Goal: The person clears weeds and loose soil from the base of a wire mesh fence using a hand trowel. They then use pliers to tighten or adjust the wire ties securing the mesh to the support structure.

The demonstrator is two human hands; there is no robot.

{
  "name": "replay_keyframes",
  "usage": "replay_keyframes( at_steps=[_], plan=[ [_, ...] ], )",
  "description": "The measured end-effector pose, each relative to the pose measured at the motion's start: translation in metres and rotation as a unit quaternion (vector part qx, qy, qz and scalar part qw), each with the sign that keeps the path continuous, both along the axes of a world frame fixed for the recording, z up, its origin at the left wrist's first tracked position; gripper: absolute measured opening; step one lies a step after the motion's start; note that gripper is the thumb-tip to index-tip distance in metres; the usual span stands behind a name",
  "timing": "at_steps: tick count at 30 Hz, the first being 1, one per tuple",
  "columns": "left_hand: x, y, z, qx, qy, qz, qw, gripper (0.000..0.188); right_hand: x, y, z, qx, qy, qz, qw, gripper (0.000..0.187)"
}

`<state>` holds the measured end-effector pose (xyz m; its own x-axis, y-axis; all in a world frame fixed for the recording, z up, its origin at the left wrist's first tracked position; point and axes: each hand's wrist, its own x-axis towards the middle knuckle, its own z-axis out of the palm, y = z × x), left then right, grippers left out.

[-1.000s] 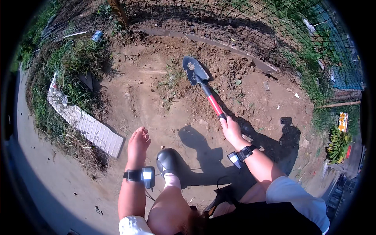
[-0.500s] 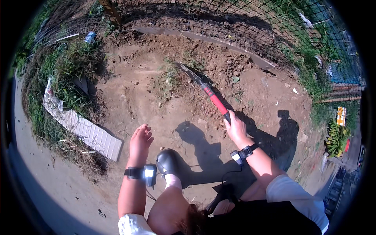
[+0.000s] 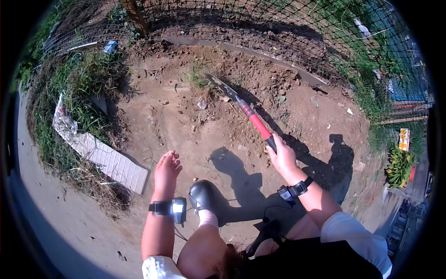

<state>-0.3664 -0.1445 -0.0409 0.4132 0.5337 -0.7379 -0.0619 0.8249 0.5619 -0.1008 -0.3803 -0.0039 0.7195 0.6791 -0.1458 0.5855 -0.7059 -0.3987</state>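
Note:
My right hand [image 3: 283, 157] is wrapped around the black grip of a garden hand tool [image 3: 258, 126]. It has a red and black handle and a long, narrow metal blade, whose exact shape I cannot tell from this angle. The blade slants away to the far left, its tip beside a tuft of green weeds [image 3: 199, 80] on the loose soil [image 3: 260, 76]. Bent at the wrist above the bare dirt, my left hand [image 3: 167, 168] has loosely curled fingers and nothing visible in it.
A low board [image 3: 278, 61] and black netting [image 3: 297, 23] border the dirt at the far side. White panel [image 3: 116, 163] and heaped grass [image 3: 79, 74] lie left. My black shoe [image 3: 204, 195] is planted near my left hand. A small crumpled scrap [image 3: 202, 103] lies near the blade.
The weed tuft has shifted farther away and slightly left along the blade tip, baring soil and the crumpled scrap. My right hand keeps its grip; my left hand stays nearly still.

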Motion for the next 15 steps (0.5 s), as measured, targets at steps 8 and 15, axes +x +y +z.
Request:
replay_keyframes(
  at_steps=[8,15],
  plan=[
    [0.000,-0.003,-0.005,0.006,0.004,-0.007,1.000,0.014,0.020,0.036,0.014,0.056,0.038,-0.062,0.996,0.045],
    [-0.006,-0.002,-0.003,0.015,0.022,-0.009,1.000,0.015,0.014,0.059,-0.022,0.083,-0.023,0.061,0.994,0.047]
  ],
)
